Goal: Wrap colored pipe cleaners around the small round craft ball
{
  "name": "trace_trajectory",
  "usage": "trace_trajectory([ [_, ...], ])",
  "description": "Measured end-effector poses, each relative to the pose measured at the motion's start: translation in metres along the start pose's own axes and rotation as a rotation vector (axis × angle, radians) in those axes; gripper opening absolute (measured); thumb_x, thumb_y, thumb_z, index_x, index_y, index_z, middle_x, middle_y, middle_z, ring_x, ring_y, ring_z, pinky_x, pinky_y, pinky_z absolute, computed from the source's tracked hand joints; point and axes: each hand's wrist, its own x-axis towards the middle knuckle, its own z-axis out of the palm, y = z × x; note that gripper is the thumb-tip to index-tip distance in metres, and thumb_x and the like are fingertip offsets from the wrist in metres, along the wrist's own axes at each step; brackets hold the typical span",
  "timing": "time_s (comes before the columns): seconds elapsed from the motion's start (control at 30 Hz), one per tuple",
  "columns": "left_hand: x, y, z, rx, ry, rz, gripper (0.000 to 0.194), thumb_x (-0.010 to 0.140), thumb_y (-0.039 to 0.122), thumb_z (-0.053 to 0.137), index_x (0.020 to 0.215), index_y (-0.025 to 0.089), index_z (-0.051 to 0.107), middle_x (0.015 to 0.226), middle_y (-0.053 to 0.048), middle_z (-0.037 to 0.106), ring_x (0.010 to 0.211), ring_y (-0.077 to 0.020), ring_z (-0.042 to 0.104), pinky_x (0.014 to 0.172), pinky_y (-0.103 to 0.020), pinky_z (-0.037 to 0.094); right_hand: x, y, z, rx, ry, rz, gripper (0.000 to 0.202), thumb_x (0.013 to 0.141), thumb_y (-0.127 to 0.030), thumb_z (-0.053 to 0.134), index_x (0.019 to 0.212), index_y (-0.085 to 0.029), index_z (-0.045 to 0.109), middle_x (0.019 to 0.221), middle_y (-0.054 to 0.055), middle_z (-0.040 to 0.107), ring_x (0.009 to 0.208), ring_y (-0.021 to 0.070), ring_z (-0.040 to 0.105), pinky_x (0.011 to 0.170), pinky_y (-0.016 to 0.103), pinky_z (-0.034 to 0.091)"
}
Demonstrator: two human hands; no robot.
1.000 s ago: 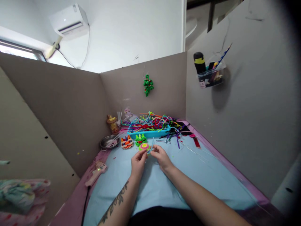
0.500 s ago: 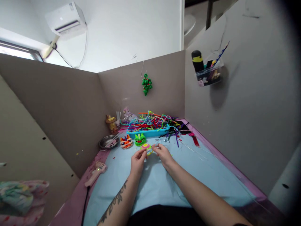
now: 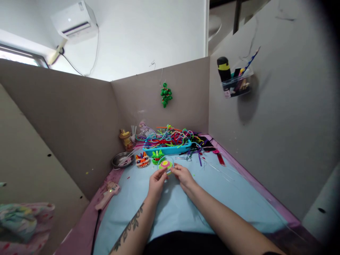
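Observation:
Between my two hands is a small round piece [image 3: 165, 164] with a yellow centre and pink and green rings, a pale blue loop around its top. My left hand [image 3: 157, 180] pinches its lower left edge. On its right side, the fingers of my right hand [image 3: 182, 174] are closed on the edge. Just behind it sits a green pipe-cleaner animal head [image 3: 158, 158], with an orange and white one [image 3: 142, 160] to its left. Silver scissors [image 3: 183, 158] lie behind my right hand.
A blue tray [image 3: 170, 150] heaped with coloured pipe cleaners stands at the back. To the left are a metal bowl [image 3: 122, 160], a gold-lidded cup [image 3: 125, 139] and a pink glue gun [image 3: 108, 196] with a black cord. Grey panels enclose the table.
The round piece has tilted to show more of its ringed face, and its pale blue loop now shows. My right hand has shifted slightly left and closer to my left hand.

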Motion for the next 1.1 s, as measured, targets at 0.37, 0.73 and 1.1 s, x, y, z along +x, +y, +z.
trace_trajectory([
  [0.37,0.0038,-0.0055,-0.0035,-0.053,-0.003,-0.039,0.042,0.06,0.032,0.078,0.097,0.013,0.07,0.07,-0.004,0.068,0.052,-0.0109,0.057,0.043,-0.019,0.032,0.0013,-0.0003,-0.0053,0.157,-0.047,0.106,0.037,0.052,-0.042,0.078,0.046,-0.017,0.052,0.064,0.0,0.059,0.05,0.0086,0.041,0.048,0.023,0.027],
  [0.73,0.0033,-0.0027,-0.0012,-0.066,0.028,-0.064,0.054,0.062,0.039,0.077,0.107,0.014,0.062,0.061,0.002,0.061,0.046,-0.0069,0.052,0.039,-0.016,0.026,-0.0005,-0.0002,-0.0029,-0.026,0.014,0.041,0.032,0.06,-0.048,0.071,0.056,-0.017,0.064,0.098,0.008,0.062,0.083,0.0214,0.056,0.072,0.031,0.041],
  [1.1,0.0064,-0.0053,-0.0025,-0.15,0.042,-0.187,0.087,0.058,0.039,0.079,0.129,0.014,0.034,0.047,0.014,0.039,0.033,-0.0015,0.026,0.035,-0.016,0.015,-0.0067,-0.008,-0.0005,-0.276,-0.003,-0.106,0.022,0.06,-0.038,0.073,0.054,-0.018,0.065,0.106,0.009,0.055,0.104,0.0252,0.054,0.098,0.035,0.033],
])
